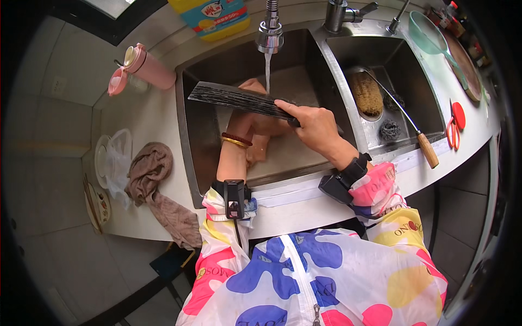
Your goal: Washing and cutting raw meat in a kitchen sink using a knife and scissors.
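Note:
My right hand (316,126) grips the handle of a wide-bladed kitchen knife (236,98), its index finger along the blade, held over the large steel sink (301,57). Water runs from the chrome faucet (270,36) just behind the blade. Beneath the knife, my left hand (263,121) reaches into the sink, largely hidden by the blade. Pale pinkish pieces, apparently raw meat (257,150), lie beside and beyond that hand; whether its fingers hold the meat cannot be told.
Left of the sink are a pink bottle (157,71), a brown cloth (151,171) and a plastic bag (118,163). The smaller sink holds a loofah (367,93), steel scourers (390,130) and a wooden-handled tool (427,150). Red-handled scissors (453,132) lie right.

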Motion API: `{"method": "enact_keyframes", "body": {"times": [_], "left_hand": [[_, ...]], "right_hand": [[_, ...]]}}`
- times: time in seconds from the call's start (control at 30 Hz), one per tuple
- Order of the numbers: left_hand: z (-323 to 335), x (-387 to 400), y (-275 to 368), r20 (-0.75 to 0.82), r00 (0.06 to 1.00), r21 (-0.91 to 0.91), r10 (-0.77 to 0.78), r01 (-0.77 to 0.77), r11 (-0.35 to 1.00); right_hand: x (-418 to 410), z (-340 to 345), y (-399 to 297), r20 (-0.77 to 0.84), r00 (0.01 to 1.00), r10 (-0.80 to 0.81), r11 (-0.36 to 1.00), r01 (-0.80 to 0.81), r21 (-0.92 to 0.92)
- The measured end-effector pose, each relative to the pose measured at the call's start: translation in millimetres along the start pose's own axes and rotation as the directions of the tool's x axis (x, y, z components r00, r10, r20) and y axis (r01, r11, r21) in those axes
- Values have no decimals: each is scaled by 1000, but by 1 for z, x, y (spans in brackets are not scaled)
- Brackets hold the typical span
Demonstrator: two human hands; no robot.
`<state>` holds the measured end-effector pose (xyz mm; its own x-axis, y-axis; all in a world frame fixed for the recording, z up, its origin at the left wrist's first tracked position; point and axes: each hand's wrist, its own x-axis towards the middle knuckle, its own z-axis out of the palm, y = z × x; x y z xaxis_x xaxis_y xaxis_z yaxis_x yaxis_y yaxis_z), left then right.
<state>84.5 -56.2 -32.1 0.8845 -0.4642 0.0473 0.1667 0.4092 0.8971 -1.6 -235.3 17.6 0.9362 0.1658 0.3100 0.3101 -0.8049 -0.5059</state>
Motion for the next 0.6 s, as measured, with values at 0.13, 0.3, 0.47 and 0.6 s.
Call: {"method": "enact_keyframes", "body": {"times": [0.13, 0.3, 0.47, 0.6], "left_hand": [[-1, 1, 3, 96, 986, 327, 133, -157, 932], [7, -8, 4, -172, 984, 149, -47, 73, 986], [22, -2, 15, -127, 992, 270, 18, 17, 963], [25, 3, 9, -121, 993, 301, 8, 29, 953]], "right_hand": [[0, -3, -3, 25, 1000, -15, 999, 16, -49], [-2, -8, -7, 44, 997, -70, 997, 71, -30], [1, -1, -2, -19, 998, -65, 997, 64, -44], [1, -1, 5, -70, 998, 7, 997, -13, -80]]}}
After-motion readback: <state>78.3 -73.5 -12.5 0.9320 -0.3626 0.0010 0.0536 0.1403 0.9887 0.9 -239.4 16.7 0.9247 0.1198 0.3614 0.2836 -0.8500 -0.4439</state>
